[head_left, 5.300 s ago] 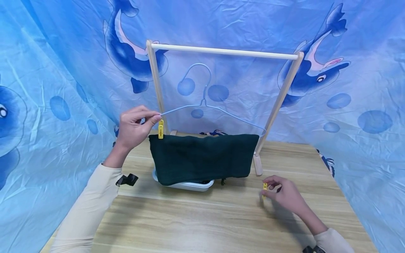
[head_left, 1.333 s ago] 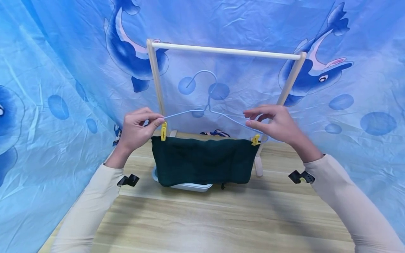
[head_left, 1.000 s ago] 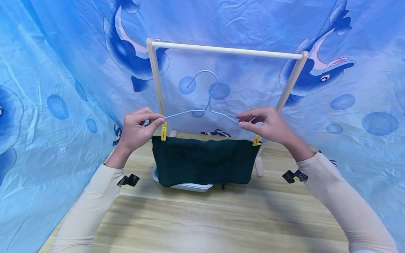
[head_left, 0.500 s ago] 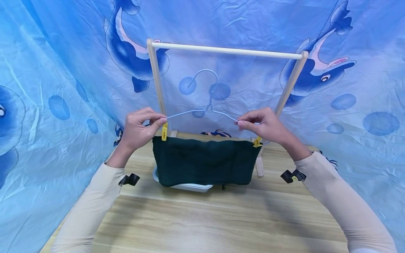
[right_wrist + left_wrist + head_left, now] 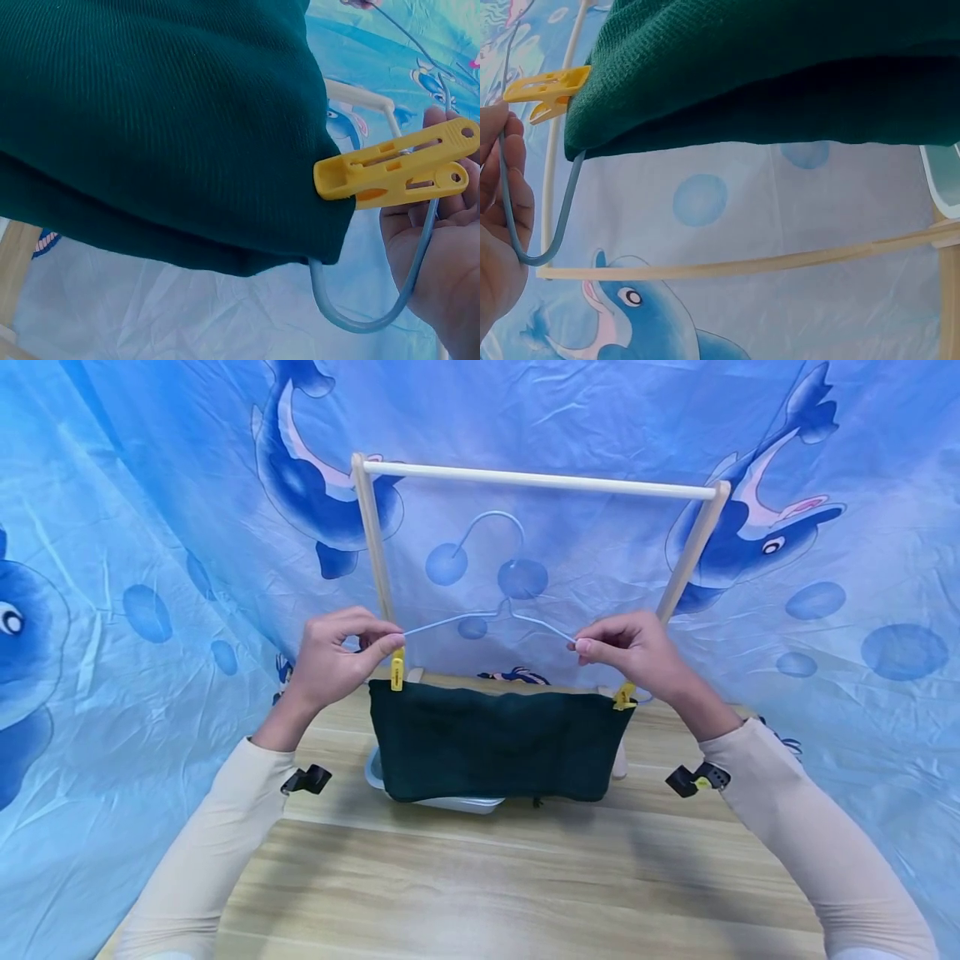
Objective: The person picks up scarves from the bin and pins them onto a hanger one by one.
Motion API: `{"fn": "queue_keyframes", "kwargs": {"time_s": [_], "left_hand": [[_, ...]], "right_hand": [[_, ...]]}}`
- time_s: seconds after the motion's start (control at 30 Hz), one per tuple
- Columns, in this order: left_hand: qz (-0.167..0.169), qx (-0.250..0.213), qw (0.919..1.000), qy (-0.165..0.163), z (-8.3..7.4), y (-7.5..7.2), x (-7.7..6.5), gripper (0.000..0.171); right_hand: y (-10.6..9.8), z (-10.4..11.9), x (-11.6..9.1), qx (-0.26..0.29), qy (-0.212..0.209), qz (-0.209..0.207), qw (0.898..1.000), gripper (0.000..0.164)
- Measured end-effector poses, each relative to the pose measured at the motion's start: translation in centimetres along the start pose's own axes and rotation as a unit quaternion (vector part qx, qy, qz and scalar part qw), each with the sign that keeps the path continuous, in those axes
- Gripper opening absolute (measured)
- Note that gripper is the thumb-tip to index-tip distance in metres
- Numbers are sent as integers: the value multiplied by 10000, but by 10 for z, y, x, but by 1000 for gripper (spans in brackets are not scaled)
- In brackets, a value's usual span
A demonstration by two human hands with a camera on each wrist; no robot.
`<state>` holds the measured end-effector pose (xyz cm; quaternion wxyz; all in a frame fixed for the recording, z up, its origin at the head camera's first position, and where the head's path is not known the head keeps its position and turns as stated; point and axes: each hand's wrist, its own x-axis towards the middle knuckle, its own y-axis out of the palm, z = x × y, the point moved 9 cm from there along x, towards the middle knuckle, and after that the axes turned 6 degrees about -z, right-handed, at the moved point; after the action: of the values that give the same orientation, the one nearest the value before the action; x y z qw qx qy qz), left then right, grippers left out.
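Observation:
A light-blue wire hanger [image 5: 495, 513] is held up by both hands in front of the rack. My left hand [image 5: 341, 656] pinches its left shoulder between thumb and fingers, and my right hand [image 5: 633, 652] pinches the right shoulder. Over the hanger's lower bar hangs a folded dark green ribbed cloth [image 5: 495, 743]. A yellow clothespin [image 5: 397, 672] clamps its upper left corner, just below the left fingers. Another yellow clothespin [image 5: 405, 169] bites the right corner, beside the right palm. The hanger's rounded ends [image 5: 536, 259] stick out past the cloth.
Behind the hanger stands a wooden rack with a white crossbar [image 5: 540, 481]. A pale tray [image 5: 457, 804] sits on the wood-grain table [image 5: 465, 893], mostly hidden by the cloth. A blue dolphin-print curtain [image 5: 847, 760] surrounds the table.
The right hand earlier held a yellow clothespin above the table; that pin now clamps the cloth's right corner. The right hand then took hold of the hanger, which has lately shifted slightly up and right.

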<state>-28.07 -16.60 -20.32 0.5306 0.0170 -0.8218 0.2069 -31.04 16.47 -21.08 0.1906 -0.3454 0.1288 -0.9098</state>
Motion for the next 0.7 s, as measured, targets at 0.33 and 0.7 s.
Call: {"fn": "queue_keyframes", "kwargs": {"time_s": [0.33,0.7], "left_hand": [[467,231,9956,-778,7,12,-5,14],[-806,589,9803,-1702,54,-10,-14,25]], "right_hand": [[-12,3,-13,-110,99,-406,9991,14],[-30,10,-34,-201,304,-685,9970,19]]}}
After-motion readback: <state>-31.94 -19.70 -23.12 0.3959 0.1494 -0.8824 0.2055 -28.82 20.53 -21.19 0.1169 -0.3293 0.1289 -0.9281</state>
